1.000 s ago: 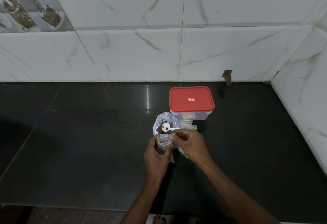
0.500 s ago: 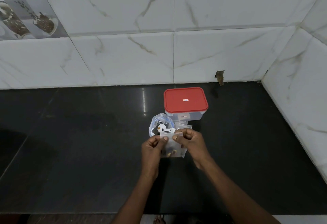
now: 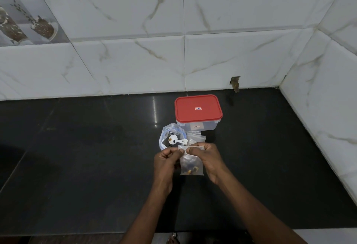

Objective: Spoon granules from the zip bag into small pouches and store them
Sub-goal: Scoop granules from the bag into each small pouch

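Observation:
A small clear pouch point(image 3: 191, 164) with a few brown and yellow granules at its bottom hangs upright between my hands. My left hand point(image 3: 167, 159) pinches the left end of its top strip. My right hand point(image 3: 207, 158) pinches the right end. Just behind them the open zip bag point(image 3: 168, 135) with a blue seal lies on the black counter point(image 3: 87, 166). A white spoon point(image 3: 176, 140) holding a few granules rests across it. More empty clear pouches point(image 3: 196, 137) lie flat between the zip bag and the box.
A clear plastic box with a shut red lid point(image 3: 198, 111) stands behind the pouches, near the tiled back wall. A tiled side wall point(image 3: 324, 120) bounds the counter on the right. The counter's front edge runs below my forearms.
The pouch has come upright and now hangs by its top strip, with both hands pinching it closer together along that strip. The camera view has tilted slightly.

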